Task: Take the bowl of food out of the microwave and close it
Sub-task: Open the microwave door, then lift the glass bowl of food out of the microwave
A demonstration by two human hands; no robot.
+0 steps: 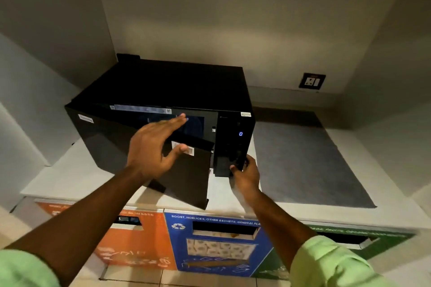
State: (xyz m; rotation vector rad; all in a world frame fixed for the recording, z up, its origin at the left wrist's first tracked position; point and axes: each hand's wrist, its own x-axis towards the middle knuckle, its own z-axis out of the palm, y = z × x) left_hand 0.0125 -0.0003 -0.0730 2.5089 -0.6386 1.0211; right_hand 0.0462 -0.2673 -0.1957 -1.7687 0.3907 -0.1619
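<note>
On desk: microwave (163,100), door (186,170) part open. Left hand (151,147) at the door's top edge, fingers (177,120) wide, holding nothing. Right hand (245,173) fingers pressed on the panel's lower edge. Bowl not visible, presumably inside. Risk: door swings against left hand; hot bowl may slip.

Recessed alcove with plain grey walls (210,18) meeting at a rear corner, dimly lit, with a soft band of light across the back wall. A white surface (384,205) spans the niche; a grey mat (303,165) lies on its right half. A dark-framed wall socket (312,81) sits low on the back wall at right. Below the front edge stand three labelled waste bin fronts: orange (140,247), blue (217,244) and green (349,237), each with a slot. Pale floor tiles (163,281) show beneath
</note>
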